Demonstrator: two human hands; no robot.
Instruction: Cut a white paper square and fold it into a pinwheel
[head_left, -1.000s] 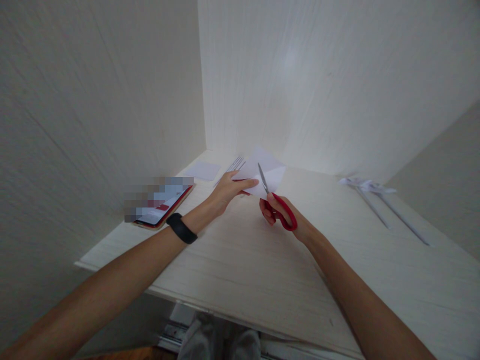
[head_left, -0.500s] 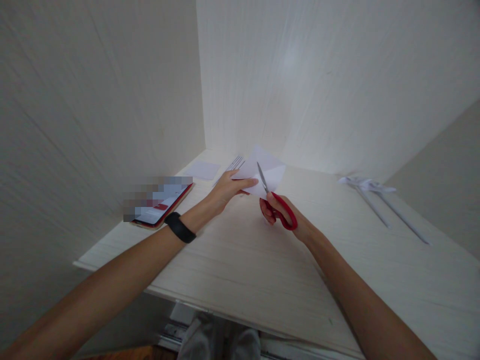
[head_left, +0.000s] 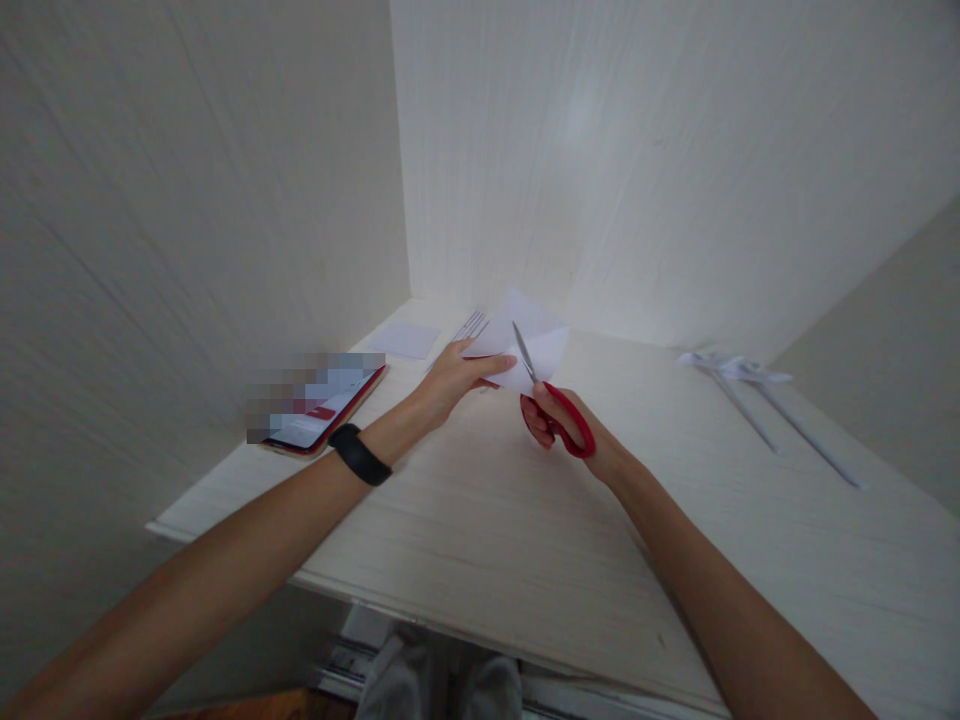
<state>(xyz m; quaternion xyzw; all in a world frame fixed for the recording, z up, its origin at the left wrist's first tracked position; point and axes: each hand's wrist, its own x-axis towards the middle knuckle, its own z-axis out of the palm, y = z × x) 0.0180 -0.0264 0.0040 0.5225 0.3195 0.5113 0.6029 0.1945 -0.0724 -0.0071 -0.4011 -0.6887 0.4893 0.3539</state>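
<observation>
Above a pale desk [head_left: 525, 540], right hand [head_left: 559, 420] gripping red scissors [head_left: 551, 405], blades crossing white paper [head_left: 536, 345] pinched by left hand [head_left: 457, 375]; blade gap unclear; phone [head_left: 322, 415] screen blurred, paper strips [head_left: 757, 400] far right.

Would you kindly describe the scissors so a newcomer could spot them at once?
Look at the pale wooden table set in the wall corner. Near its middle, the right hand holds the scissors against a white paper. Their red handles stand out from everything pale nearby.
</observation>
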